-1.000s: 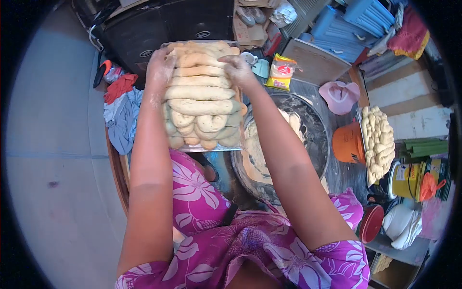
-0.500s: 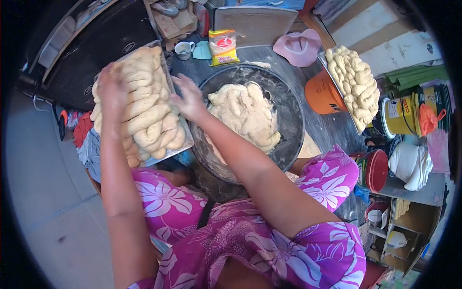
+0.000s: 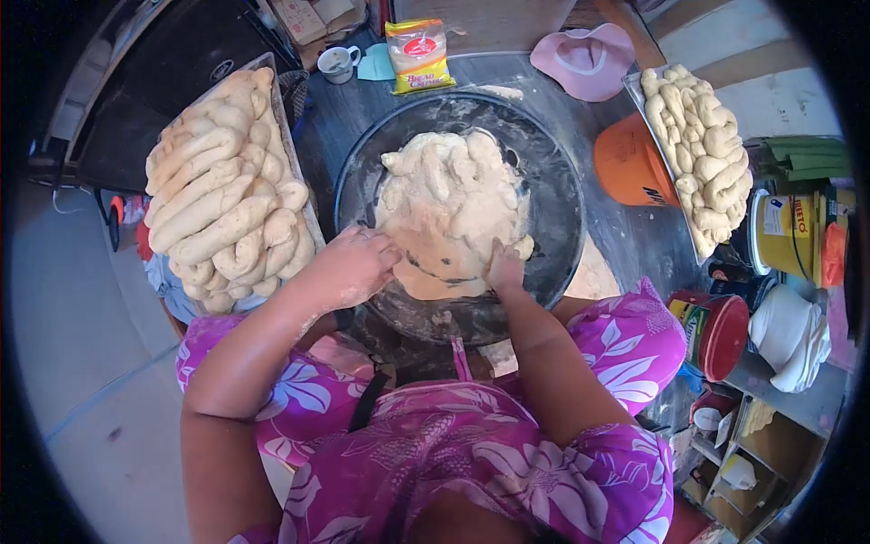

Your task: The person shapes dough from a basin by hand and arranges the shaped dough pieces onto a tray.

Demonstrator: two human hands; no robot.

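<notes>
A round dark basin [image 3: 553, 263] holds a pile of dough pieces coated with crumbs [image 3: 444, 195]. My left hand [image 3: 356, 266] is at the basin's left rim, its fingers curled; whatever they may hold is hidden. At the lower right of the pile, my right hand [image 3: 505, 267] touches the dough with its fingers bent down, the fingertips partly hidden. Left of the basin, a metal tray [image 3: 292, 154] is heaped with long twisted dough pieces [image 3: 208, 195].
A second tray of twisted dough [image 3: 702, 154] rests over an orange bucket [image 3: 630, 163] at the right. Behind the basin are a bread crumbs bag [image 3: 419, 56], a mug [image 3: 338, 64] and a pink cap [image 3: 583, 63]. Red [image 3: 720, 335] and yellow buckets [image 3: 788, 231] stand far right.
Both hands have left the dough on the left tray and moved right and down to the basin. The view has shifted a little.
</notes>
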